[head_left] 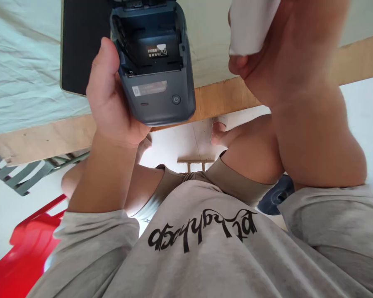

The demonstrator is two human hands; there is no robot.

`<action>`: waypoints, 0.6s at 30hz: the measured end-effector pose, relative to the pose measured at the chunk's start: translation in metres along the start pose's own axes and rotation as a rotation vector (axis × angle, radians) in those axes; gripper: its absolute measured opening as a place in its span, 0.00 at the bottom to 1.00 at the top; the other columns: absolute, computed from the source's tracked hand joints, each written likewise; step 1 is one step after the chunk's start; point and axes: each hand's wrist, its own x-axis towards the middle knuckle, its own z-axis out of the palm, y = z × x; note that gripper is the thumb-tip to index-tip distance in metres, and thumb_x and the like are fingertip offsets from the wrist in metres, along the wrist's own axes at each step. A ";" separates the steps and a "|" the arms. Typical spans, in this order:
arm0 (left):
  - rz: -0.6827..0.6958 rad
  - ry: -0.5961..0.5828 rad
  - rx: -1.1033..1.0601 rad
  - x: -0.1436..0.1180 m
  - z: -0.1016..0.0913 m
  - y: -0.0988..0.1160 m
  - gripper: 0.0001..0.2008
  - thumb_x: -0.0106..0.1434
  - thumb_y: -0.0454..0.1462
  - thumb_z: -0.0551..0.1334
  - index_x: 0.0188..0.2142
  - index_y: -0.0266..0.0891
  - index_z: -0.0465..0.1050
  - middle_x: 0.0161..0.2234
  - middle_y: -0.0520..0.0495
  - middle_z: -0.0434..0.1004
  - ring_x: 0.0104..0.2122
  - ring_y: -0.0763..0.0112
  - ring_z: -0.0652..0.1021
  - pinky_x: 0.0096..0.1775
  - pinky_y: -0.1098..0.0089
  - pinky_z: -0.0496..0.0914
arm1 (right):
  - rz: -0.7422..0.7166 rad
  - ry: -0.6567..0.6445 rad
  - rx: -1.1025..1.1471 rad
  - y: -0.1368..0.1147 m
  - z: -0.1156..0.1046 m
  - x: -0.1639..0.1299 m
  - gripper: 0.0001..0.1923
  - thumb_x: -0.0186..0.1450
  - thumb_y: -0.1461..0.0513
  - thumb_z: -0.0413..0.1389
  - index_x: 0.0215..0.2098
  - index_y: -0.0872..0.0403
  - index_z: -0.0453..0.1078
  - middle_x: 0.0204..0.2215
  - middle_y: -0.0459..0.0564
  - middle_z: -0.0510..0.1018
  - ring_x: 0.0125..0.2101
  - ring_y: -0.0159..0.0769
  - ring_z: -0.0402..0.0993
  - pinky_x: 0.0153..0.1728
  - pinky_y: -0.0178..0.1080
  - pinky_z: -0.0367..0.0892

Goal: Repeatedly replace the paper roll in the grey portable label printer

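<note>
My left hand [107,91] is wrapped round the side and underside of a dark blue-grey label printer [161,99]. The printer's lid is up at the top edge of the view. Inside the bare compartment a small printed label with a square code shows, and a power button sits on the front. To the right, my right hand [267,70] is closed round a smooth white piece [248,27], perhaps a paper roll, partly cut off by the top edge. That hand is apart from the printer and slightly blurred.
A flat black panel [77,49] lies on the pale cloth [27,62] behind my left hand. The wooden table edge [224,99] crosses the view. A red plastic chair [34,244] stands at lower left, beside a grey-green slatted piece [27,174]. A dark blue round object [275,194] is at right.
</note>
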 end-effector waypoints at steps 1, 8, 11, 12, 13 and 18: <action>0.029 -0.059 -0.003 0.000 -0.002 -0.001 0.30 0.80 0.45 0.38 0.42 0.36 0.77 0.45 0.43 0.82 0.68 0.58 0.72 0.66 0.62 0.75 | -0.010 0.039 -0.006 0.000 0.002 0.000 0.22 0.62 0.45 0.46 0.41 0.54 0.58 0.27 0.41 0.62 0.22 0.20 0.61 0.18 0.27 0.56; -0.016 0.007 -0.003 -0.004 0.007 -0.003 0.29 0.80 0.45 0.38 0.44 0.34 0.75 0.44 0.41 0.82 0.64 0.57 0.77 0.62 0.58 0.79 | -0.224 0.161 -0.357 0.009 0.001 0.003 0.19 0.58 0.50 0.57 0.30 0.54 0.55 0.25 0.42 0.61 0.28 0.22 0.52 0.37 0.34 0.49; 0.014 -0.049 -0.073 -0.003 0.004 -0.005 0.35 0.80 0.46 0.35 0.41 0.31 0.77 0.42 0.43 0.82 0.63 0.58 0.79 0.63 0.54 0.78 | -0.276 0.127 -0.497 0.011 -0.006 0.003 0.22 0.60 0.46 0.57 0.33 0.56 0.61 0.31 0.46 0.67 0.35 0.26 0.58 0.43 0.35 0.53; 0.020 -0.064 -0.092 -0.003 0.002 -0.005 0.35 0.80 0.45 0.35 0.41 0.30 0.78 0.41 0.44 0.82 0.62 0.58 0.80 0.63 0.51 0.78 | -0.289 0.112 -0.531 0.011 -0.009 0.002 0.22 0.60 0.46 0.57 0.35 0.57 0.64 0.33 0.47 0.68 0.36 0.27 0.61 0.45 0.36 0.55; 0.028 -0.074 -0.109 -0.002 0.000 -0.006 0.35 0.80 0.44 0.35 0.42 0.28 0.78 0.41 0.45 0.81 0.61 0.57 0.80 0.63 0.48 0.77 | -0.296 0.098 -0.560 0.011 -0.011 0.001 0.22 0.61 0.47 0.57 0.39 0.58 0.66 0.36 0.48 0.69 0.38 0.28 0.62 0.46 0.36 0.58; 0.055 -0.130 -0.151 -0.001 -0.005 -0.010 0.21 0.79 0.37 0.49 0.41 0.28 0.79 0.42 0.45 0.85 0.59 0.60 0.82 0.67 0.54 0.75 | -0.252 0.027 -0.655 0.015 -0.015 -0.006 0.22 0.59 0.63 0.59 0.53 0.54 0.68 0.39 0.46 0.74 0.35 0.26 0.66 0.41 0.36 0.65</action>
